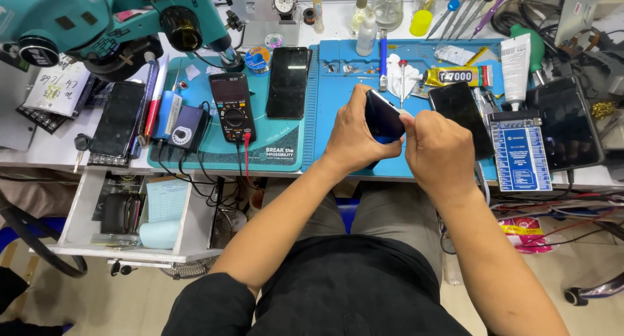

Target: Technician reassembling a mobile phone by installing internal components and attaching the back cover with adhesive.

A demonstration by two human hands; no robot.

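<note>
My left hand [351,138] and my right hand [441,153] hold a dark blue smartphone [382,118] between them, tilted up on its edge above the blue work mat [416,56]. The left hand wraps the phone from the left side. The right hand's fingers pinch its right edge near the top. Most of the phone's lower part is hidden behind the hands.
Other dark phones lie around: one [288,82] on the teal mat, one [460,115] right of my hands, one [118,118] at far left. A multimeter [233,108], glue tubes [458,76], screwdrivers [468,8], a blue test board [520,151], a teal microscope [97,24] and an open drawer [130,212] surround the bench.
</note>
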